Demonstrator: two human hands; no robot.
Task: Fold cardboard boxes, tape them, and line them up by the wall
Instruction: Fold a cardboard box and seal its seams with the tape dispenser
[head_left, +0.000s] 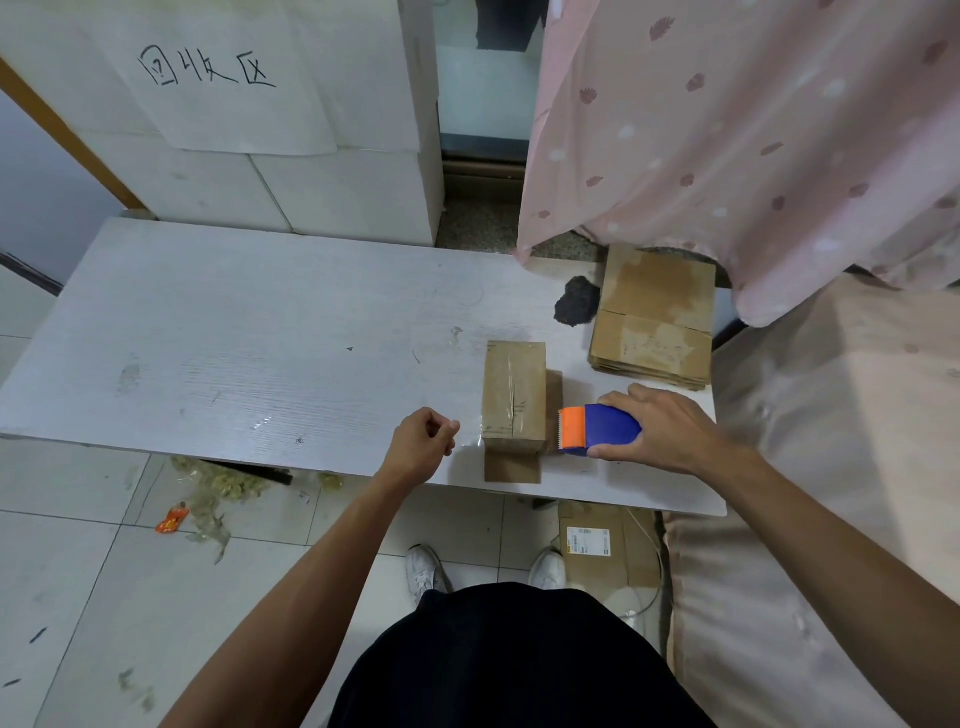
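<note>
Your right hand (660, 431) is wrapped over the blue tape dispenser (605, 428), fingers across its top and thumb along its near side, with the orange cutter end (571, 427) pointing at the cardboard box (513, 395) and nearly touching its right side. Your left hand (423, 441) is clenched at the near edge of the table, thumb against forefinger, just left of the box. A glossy film of clear tape (467, 446) lies between those fingertips and the box's near left corner, but you cannot tell whether it is actually pinched. The box sits near the table's front edge, its top closed and crossed lengthwise by clear tape. One brown flap (511, 467) lies flat on the table towards you, and another shows along its right side. Behind the dispenser, a stack of flattened cardboard (654, 322) rests by the table's far right corner, next to a dark chipped patch (576, 302) in the white table (260, 338). A pink patterned curtain (727, 130) hangs over that corner. White blocks stand at the far side, with a hand-lettered paper sheet (218, 83) on them. On the tiled floor lie crumpled clear scraps (221, 488), an orange wrapper (171, 519) and a labelled piece of cardboard (597, 545) beside your white shoes (426, 569).
</note>
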